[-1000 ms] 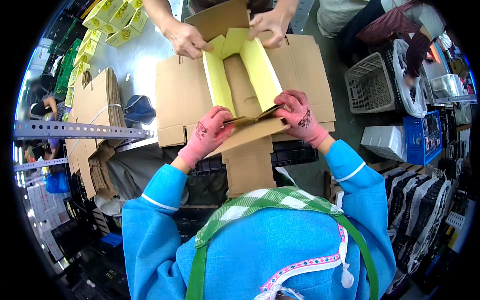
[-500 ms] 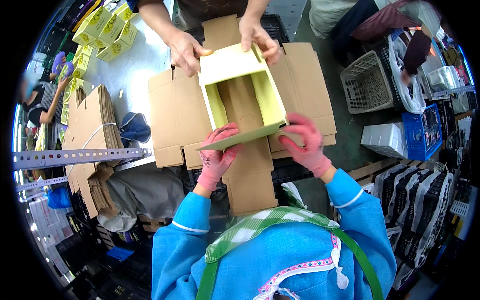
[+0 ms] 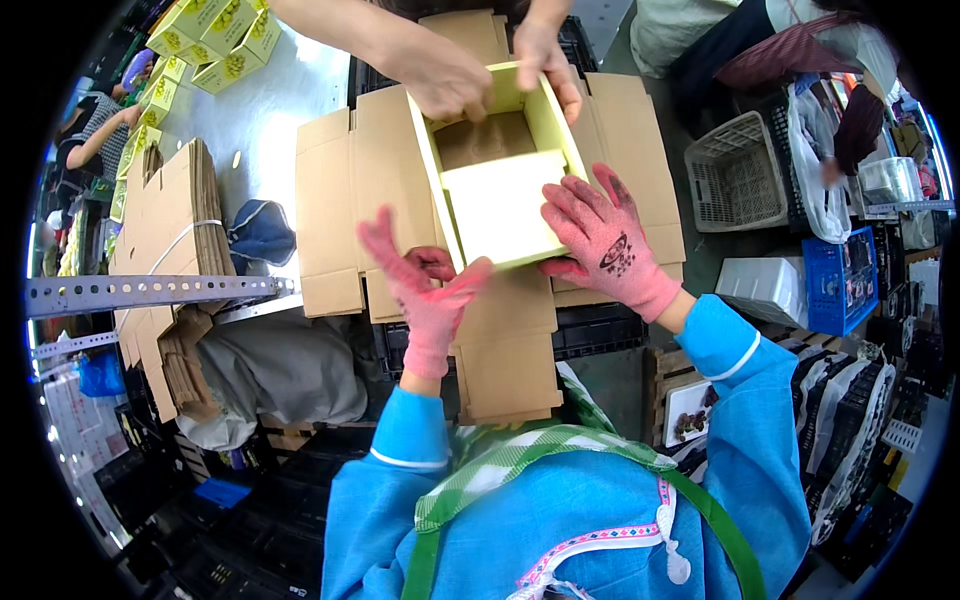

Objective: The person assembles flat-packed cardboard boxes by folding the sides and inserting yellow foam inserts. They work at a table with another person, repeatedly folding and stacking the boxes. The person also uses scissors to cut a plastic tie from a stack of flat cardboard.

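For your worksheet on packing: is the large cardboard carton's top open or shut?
Open: the carton has its flaps spread flat outward around the yellow-green liner.

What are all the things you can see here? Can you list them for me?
yellow box liner: one, pale yellow, standing inside the open carton
open carton: one, brown, flaps spread, centre
flat cardboard stack: one tied bundle, brown, left
small printed boxes: several, yellow-green, upper left
metal rail: one, grey with holes, left
plastic basket: one, grey, right
blue crate: one, blue, far right
co-worker's hands: two, bare, gripping the liner's far rim
blue sleeves: two, blue, bottom
left hand: one, pink glove, open, thumb tip at the liner's near left corner
right hand: one, pink glove, flat against the liner's near right side
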A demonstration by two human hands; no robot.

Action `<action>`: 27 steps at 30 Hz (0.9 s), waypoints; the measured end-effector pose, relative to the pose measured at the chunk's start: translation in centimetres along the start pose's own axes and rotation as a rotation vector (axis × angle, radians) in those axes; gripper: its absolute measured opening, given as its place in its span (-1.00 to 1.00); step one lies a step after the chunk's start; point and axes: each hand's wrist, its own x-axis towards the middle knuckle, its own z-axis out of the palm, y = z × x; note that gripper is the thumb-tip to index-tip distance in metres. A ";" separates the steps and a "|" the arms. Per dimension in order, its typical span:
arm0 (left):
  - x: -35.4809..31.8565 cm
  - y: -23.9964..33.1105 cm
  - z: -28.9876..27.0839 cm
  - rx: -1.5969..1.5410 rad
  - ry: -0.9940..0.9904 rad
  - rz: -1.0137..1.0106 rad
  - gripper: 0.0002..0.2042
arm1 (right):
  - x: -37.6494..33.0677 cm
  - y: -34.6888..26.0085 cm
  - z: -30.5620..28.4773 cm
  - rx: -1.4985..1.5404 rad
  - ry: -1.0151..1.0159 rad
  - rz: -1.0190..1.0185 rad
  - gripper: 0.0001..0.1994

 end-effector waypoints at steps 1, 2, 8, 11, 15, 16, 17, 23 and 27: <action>-0.3 -0.1 -0.3 0.138 -0.069 0.045 -0.33 | -0.1 0.3 0.4 0.038 -0.015 0.009 -0.36; -0.7 -0.1 -0.8 0.275 -0.140 0.098 -0.33 | -0.3 0.2 0.6 0.078 -0.011 0.000 -0.47; 0.6 1.2 -0.8 1.074 -0.481 0.539 -0.64 | 0.9 0.7 0.4 0.141 -0.179 -0.011 -0.67; 2.5 1.5 -0.4 1.118 -0.633 0.594 -0.69 | 1.5 1.0 0.2 0.111 -0.338 -0.013 -0.68; 4.4 2.9 1.0 1.231 -0.997 0.352 -0.60 | 1.4 0.7 0.6 0.363 -0.096 -0.014 -0.63; 4.8 3.6 1.9 1.277 -1.093 0.243 -0.56 | 0.5 0.9 1.5 0.456 -0.015 0.014 -0.37; 5.2 4.2 2.8 1.319 -1.188 0.130 -0.52 | -0.1 0.5 2.1 0.630 0.102 0.137 -0.26; 8.1 3.1 4.4 1.140 -1.639 -0.027 -0.38 | -1.1 -0.6 1.6 1.794 0.143 0.908 0.11; 9.0 0.8 4.5 0.802 -1.736 -0.187 -0.31 | -2.1 0.5 3.9 1.631 -0.102 0.789 0.03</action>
